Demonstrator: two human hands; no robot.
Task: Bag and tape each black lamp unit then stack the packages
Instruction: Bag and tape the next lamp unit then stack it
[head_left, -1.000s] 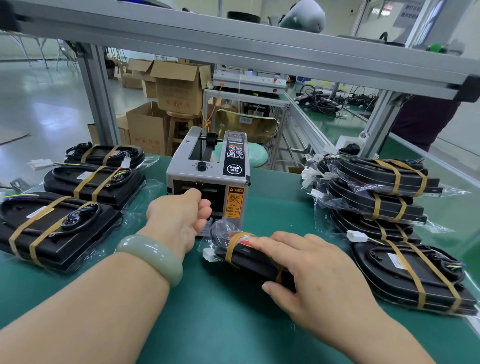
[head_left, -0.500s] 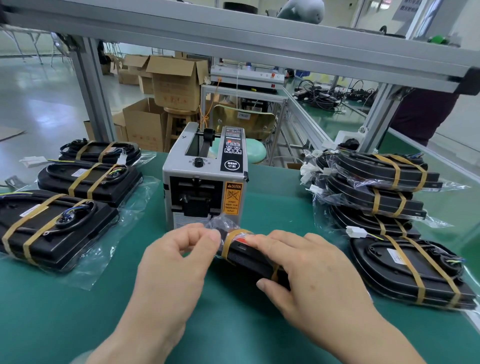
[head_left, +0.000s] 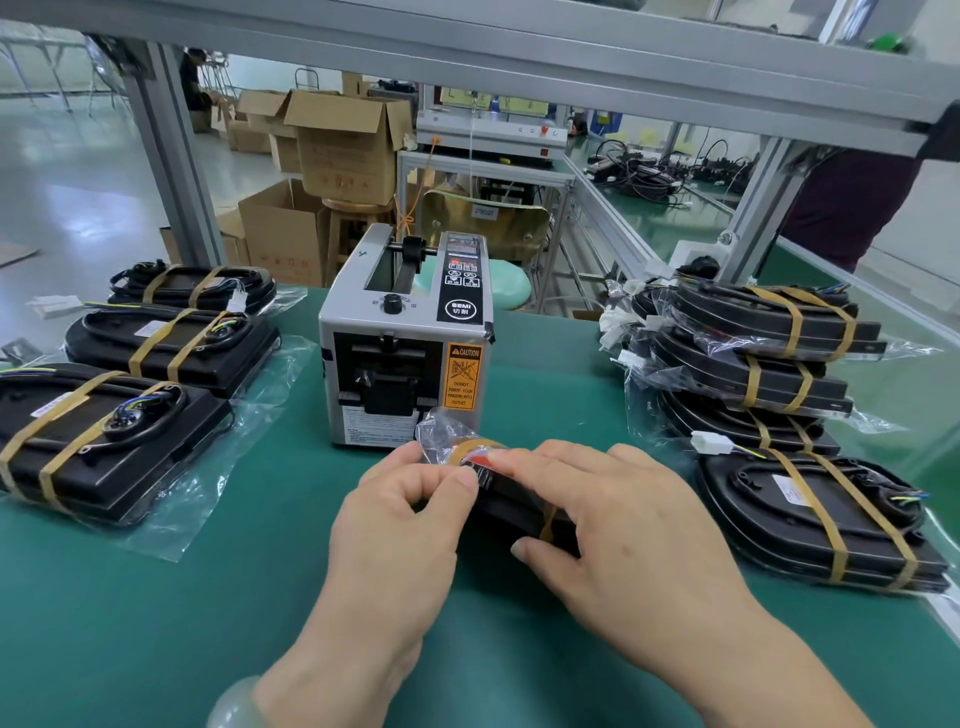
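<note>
The left hand (head_left: 400, 525) pinches the amber-taped end of the clear-bagged black plastic lamp unit (head_left: 510, 513) with curled fingers (head_left: 448, 483), while the right hand (head_left: 623, 525) presses it with straight fingers (head_left: 524, 462).

The near tabletop (head_left: 130, 639) is open green surface across the left and centre. The tape dispenser (head_left: 405, 364) blocks the far centre, with the bagged lamp unit (head_left: 519, 512) lying just before it. Three taped lamp units (head_left: 104, 436) line the left side. A stack of packages (head_left: 753, 364) and one flat package (head_left: 821, 525) fill the right. Narrow green lanes run far on either side of the dispenser. A frame beam (head_left: 519, 67) closes the room overhead.
</note>
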